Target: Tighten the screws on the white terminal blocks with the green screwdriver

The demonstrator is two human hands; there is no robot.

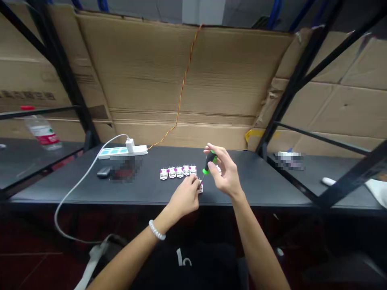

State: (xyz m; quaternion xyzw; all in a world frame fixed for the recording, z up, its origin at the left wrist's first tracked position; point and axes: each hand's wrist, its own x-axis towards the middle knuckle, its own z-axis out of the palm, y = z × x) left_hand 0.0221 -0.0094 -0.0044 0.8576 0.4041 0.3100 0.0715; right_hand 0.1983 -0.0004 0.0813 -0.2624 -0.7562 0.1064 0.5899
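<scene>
My right hand (223, 171) grips a small screwdriver (209, 163) with a black and green handle, its tip pointing down at a small white and magenta part (200, 187) on the black table (145, 189). My left hand (185, 198) pinches that part against the table; a white bead bracelet sits on its wrist. Just behind lies a row of several similar white and magenta parts (178, 172).
A white power strip (121, 151) with a plugged charger and a white cable lies at the back left, a dark small object (103, 172) beside it. A plastic bottle (40, 129) stands far left. Cardboard sheets and black metal frame bars surround the table.
</scene>
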